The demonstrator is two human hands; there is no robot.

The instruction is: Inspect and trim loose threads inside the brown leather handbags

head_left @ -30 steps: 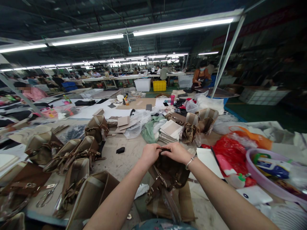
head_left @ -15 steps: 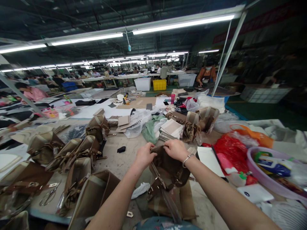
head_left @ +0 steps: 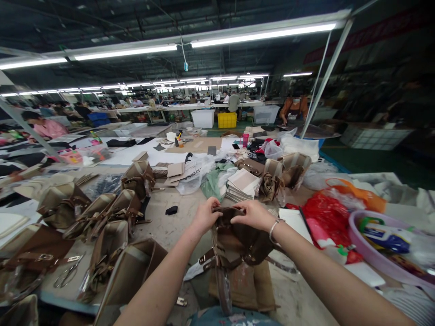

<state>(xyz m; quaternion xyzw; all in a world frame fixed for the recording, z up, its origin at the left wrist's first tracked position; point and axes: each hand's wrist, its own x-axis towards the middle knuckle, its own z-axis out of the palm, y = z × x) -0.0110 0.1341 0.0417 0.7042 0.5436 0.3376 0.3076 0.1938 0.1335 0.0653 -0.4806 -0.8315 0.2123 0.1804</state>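
A brown handbag (head_left: 238, 242) with buckled straps hangs open between my hands above the worktable. My left hand (head_left: 207, 215) pinches its top edge on the left side. On the right, my right hand (head_left: 253, 215), with a bracelet at the wrist, has thumb and fingers closed on the same edge. One strap (head_left: 223, 287) dangles toward my lap, partly wrapped in clear film. Beneath the bag lies a flat brown piece (head_left: 244, 285) on the table. A white cloth scrap (head_left: 194, 270) sits just left of the bag.
Several similar brown bags (head_left: 125, 206) stand at the left, near scissors (head_left: 70, 274). Stacked boards (head_left: 242, 183) lie ahead, beside a green plastic bag (head_left: 217, 181). At right are a red plastic bag (head_left: 326, 213) and a purple basin (head_left: 356, 231). A co-worker in orange (head_left: 294, 111) stands farther back.
The bag has turned and tipped in my hands, and its straps have swung, one now showing at the right. My right hand has shifted slightly right along the edge.
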